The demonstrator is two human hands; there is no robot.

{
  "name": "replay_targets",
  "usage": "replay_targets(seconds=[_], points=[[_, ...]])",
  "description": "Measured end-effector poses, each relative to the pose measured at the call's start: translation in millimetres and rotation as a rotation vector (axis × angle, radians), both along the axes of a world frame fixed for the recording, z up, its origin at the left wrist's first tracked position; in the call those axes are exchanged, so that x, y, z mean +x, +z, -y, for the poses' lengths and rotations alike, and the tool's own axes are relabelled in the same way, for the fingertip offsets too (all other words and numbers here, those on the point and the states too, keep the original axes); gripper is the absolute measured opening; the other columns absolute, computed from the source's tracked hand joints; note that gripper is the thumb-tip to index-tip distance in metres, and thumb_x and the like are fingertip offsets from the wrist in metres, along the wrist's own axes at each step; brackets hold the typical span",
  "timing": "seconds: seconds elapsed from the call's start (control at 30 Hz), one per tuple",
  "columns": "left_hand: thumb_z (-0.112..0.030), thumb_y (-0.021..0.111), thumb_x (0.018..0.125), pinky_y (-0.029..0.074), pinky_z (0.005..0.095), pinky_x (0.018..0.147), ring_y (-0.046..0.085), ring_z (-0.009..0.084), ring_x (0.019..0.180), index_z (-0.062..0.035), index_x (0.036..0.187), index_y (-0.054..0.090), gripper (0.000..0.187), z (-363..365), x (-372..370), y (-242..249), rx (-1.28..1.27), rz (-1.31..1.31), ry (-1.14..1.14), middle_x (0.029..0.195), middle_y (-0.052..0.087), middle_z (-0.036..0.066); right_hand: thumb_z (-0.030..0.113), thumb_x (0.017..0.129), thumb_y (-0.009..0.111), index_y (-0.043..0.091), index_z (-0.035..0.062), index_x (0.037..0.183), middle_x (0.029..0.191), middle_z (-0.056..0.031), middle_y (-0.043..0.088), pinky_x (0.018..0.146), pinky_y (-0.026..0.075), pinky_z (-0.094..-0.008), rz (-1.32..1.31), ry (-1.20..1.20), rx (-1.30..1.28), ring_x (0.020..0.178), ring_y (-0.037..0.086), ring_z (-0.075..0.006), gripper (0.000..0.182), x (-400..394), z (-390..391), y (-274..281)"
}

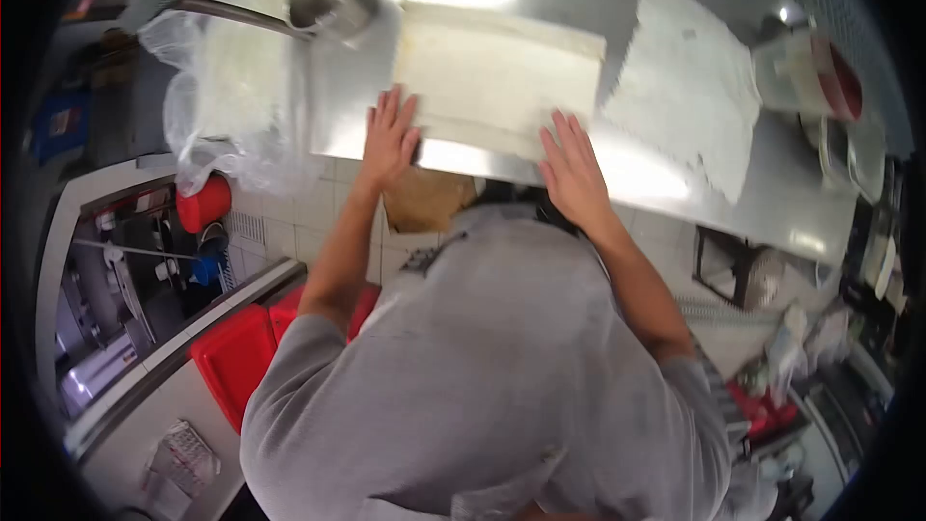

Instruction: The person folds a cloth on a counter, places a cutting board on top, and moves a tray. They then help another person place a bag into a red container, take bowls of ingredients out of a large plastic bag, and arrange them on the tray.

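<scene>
A cream, rectangular flat sheet (502, 72) lies on the steel table (333, 125); it looks like folded cloth or dough, slightly blurred. My left hand (388, 143) rests at its near left corner, fingers stretched out and fingertips on the edge. At the near right corner is my right hand (576, 172), its fingers extended and the thumb apart, with the fingertips right at the sheet's edge. Neither hand grips anything. To the right lies a second, whiter sheet (687, 87) with ragged edges, set at a slant.
A metal jug (333, 5) stands at the back left, beside a clear plastic bag (183, 121) with pale contents. On the right are a clear tub with a red part (796, 72) and another clear container (863, 159). Red stools (227, 362) stand below, to the left.
</scene>
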State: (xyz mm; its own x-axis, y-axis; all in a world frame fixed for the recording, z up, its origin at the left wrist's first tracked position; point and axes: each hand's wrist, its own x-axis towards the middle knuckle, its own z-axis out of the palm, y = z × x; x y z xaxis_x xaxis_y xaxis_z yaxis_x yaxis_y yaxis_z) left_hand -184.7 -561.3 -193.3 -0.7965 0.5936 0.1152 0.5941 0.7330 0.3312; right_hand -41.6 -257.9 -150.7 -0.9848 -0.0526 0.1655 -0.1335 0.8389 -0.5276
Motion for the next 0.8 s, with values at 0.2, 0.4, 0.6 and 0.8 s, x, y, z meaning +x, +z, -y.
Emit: replay_targets(seconds=[0.2, 0.4, 0.6, 0.8], points=[[-0.012, 0.063, 0.076, 0.031, 0.0491, 0.099, 0.037, 0.0414, 0.121, -0.0076, 0.121, 0.051, 0.047, 13.1, 2.9, 26.4, 0.178, -0.034, -0.09, 0.134, 0.04, 0.019, 0.011, 0.077, 0.062, 0.056, 0.004, 0.111, 0.123, -0.0159, 0.048, 0.091, 0.039, -0.0427, -0.048, 0.015, 0.085, 0.113, 0.044, -0.036, 0.035, 20.6, -13.2, -16.7], [0.001, 0.063, 0.067, 0.044, 0.0395, 0.081, 0.054, 0.0289, 0.094, -0.0065, 0.1, 0.059, 0.034, 47.6, -8.5, 11.7, 0.082, -0.106, -0.216, 0.103, 0.059, 0.009, 0.009, 0.069, 0.056, 0.056, 0.0068, 0.088, 0.093, -0.0068, 0.052, 0.075, 0.042, -0.033, -0.106, 0.004, 0.168, 0.091, 0.051, -0.0239, 0.019, 42.0, -21.9, -29.5], [0.002, 0.062, 0.067, 0.047, 0.0382, 0.074, 0.055, 0.0296, 0.087, -0.0044, 0.093, 0.061, 0.026, 37.2, -34.3, 6.2, 0.128, -0.151, -0.332, 0.096, 0.059, 0.011, 0.01, 0.071, 0.053, 0.053, 0.0067, 0.079, 0.087, -0.0074, 0.051, 0.073, 0.043, -0.0338, -0.05, -0.066, 0.375, 0.085, 0.051, -0.0237, 0.008, 29.6, -16.0, -22.9], [0.004, 0.06, 0.066, 0.047, 0.0382, 0.068, 0.053, 0.0295, 0.077, -0.0027, 0.084, 0.058, 0.02, 39.1, -34.4, 16.8, 0.158, -0.034, -0.368, 0.084, 0.055, 0.011, 0.011, 0.065, 0.059, 0.053, 0.0067, 0.074, 0.082, -0.0089, 0.052, 0.073, 0.044, -0.0355, -0.017, -0.041, 0.39, 0.083, 0.053, -0.0248, 0.011, 22.4, -17.6, -28.4]])
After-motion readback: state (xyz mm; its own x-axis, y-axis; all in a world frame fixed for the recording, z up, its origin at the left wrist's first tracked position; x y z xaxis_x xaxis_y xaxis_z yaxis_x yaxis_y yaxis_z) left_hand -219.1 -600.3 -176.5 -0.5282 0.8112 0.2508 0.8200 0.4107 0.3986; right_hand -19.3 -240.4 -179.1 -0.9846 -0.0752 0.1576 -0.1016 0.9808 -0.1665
